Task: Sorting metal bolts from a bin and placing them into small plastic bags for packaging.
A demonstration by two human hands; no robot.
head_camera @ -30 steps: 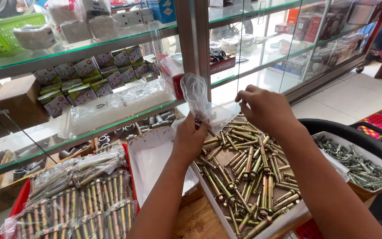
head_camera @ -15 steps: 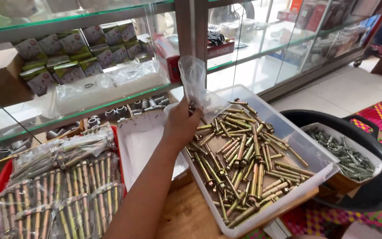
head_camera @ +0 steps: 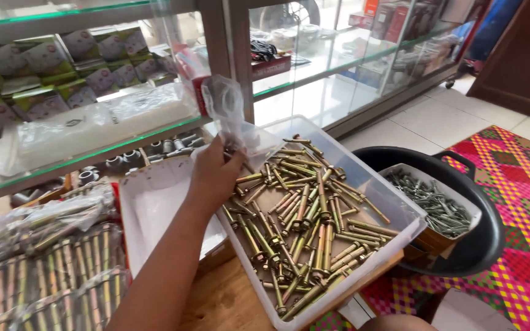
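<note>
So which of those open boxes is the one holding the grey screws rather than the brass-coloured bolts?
The small white box sitting inside the black tub on the right; the big clear tray by the hand holds the brass-coloured bolts.

One head-worn view looks steeply down from close above the clear plastic tray of brass-coloured anchor bolts, facing the glass display cabinet just beyond

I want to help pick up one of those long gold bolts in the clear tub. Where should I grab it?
Probably by the middle of its shaft, coming from above: the long brass-coloured metal bolts lie flat and crisscrossed in the clear plastic rectangular tub, so their ends are tucked under others. The left hand holds a clear plastic bag nearby.
</note>
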